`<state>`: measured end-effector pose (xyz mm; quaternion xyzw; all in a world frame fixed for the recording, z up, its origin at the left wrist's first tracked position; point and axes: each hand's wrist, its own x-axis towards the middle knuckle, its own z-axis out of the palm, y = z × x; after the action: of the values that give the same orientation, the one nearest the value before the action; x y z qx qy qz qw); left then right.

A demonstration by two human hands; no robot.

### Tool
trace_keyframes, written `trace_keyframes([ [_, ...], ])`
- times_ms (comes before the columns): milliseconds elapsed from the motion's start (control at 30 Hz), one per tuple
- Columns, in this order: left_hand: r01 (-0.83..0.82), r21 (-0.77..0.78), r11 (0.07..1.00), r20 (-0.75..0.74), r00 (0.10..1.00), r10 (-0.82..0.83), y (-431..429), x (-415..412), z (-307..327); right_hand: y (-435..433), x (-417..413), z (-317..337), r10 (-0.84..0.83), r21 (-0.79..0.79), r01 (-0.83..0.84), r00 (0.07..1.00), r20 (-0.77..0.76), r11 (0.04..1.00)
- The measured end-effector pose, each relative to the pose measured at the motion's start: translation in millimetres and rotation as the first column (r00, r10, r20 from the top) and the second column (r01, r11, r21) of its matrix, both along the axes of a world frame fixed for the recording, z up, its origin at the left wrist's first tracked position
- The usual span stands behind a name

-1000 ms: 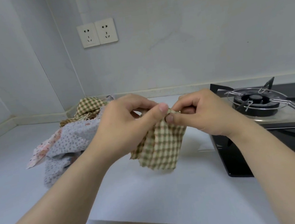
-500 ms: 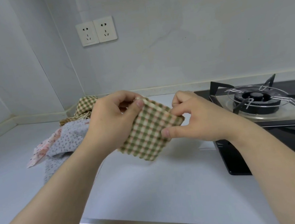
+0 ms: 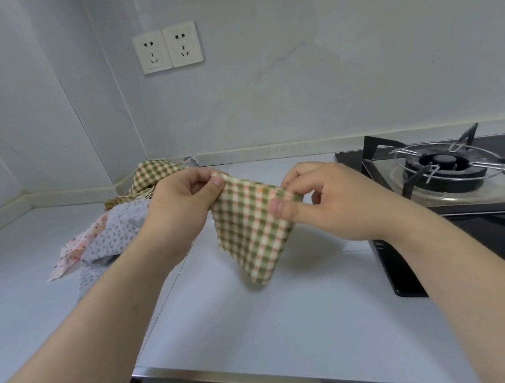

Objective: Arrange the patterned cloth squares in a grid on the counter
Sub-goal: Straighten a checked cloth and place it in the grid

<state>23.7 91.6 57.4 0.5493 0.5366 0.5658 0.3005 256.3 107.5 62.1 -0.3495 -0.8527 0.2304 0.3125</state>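
Above the bench (image 3: 260,326), a checked square (image 3: 249,232) is held by its top edge. One corner is pinched by the left hand (image 3: 181,209) and the other by the right hand (image 3: 340,203), both grips closed on it. Its low corner hangs near the surface. Bench surface is seen below, between the cloth pile (image 3: 117,235) and the hob (image 3: 450,175).

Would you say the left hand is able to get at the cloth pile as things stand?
Probably yes: the cloth pile lies just behind the left hand with nothing between, though that hand pinches the checked cloth.

No legible text or labels, seemingly, anywhere
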Motion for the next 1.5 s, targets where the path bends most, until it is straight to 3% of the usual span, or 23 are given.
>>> trace_keyframes([
  [167, -0.028, 0.019, 0.999, 0.007, 1.0, 0.028, -1, 4, 2, 12, -1, -9, -0.208, 0.003, 0.208, 0.977, -0.053, 0.978],
  [333, -0.013, -0.005, 1.0, -0.08, 0.997, 0.013, -2, 9, 0, 20, -4, -16, -0.254, -0.029, 0.253, 0.954, -0.16, 0.967],
  [500, -0.083, -0.041, 0.996, -0.147, 0.986, 0.076, -2, 12, -3, 24, -5, -19, -0.289, -0.25, 0.197, 0.862, -0.417, 0.948],
  [600, -0.077, -0.083, 0.994, -0.087, 0.994, 0.07, 2, 16, -8, 26, -6, -20, -0.31, -0.451, 0.016, 0.747, -0.588, 0.893],
  [667, -0.054, -0.111, 0.992, -0.012, 0.999, 0.053, 6, 20, -13, 26, -9, -23, -0.326, -0.489, -0.013, 0.731, -0.6, 0.872],
  [733, -0.021, -0.16, 0.987, 0.101, 0.994, 0.037, 8, 24, -17, 26, -15, -27, -0.337, -0.386, 0.119, 0.752, -0.566, 0.915],
  [800, 0.076, -0.227, 0.971, 0.262, 0.965, -0.014, 6, 29, -21, 24, -20, -30, -0.333, -0.172, 0.285, 0.788, -0.517, 0.943],
  [933, 0.253, -0.295, 0.922, 0.528, 0.847, -0.063, 3, 38, -29, 15, -21, -32, -0.283, 0.14, 0.37, 0.861, -0.422, 0.918],
  [1000, 0.241, -0.259, 0.935, 0.572, 0.819, -0.053, 2, 42, -32, 15, -22, -34, -0.322, 0.207, 0.409, 0.879, -0.353, 0.889],
  [1067, 0.182, -0.205, 0.962, 0.59, 0.807, -0.027, 3, 47, -36, 17, -26, -37, -0.377, 0.177, 0.448, 0.866, -0.329, 0.876],
  [1200, -0.115, -0.154, 0.981, 0.446, 0.878, 0.172, 2, 57, -42, 21, -37, -44, -0.448, -0.038, 0.477, 0.792, -0.415, 0.878],
  [1300, -0.302, -0.041, 0.953, 0.256, 0.918, 0.302, 0, 58, -47, 19, -46, -50, -0.471, -0.082, 0.485, 0.773, -0.425, 0.871],
  [1500, -0.389, 0.148, 0.909, 0.003, 0.92, 0.393, -2, 51, -50, 15, -58, -53, -0.456, -0.128, 0.447, 0.784, -0.42, 0.885],
])
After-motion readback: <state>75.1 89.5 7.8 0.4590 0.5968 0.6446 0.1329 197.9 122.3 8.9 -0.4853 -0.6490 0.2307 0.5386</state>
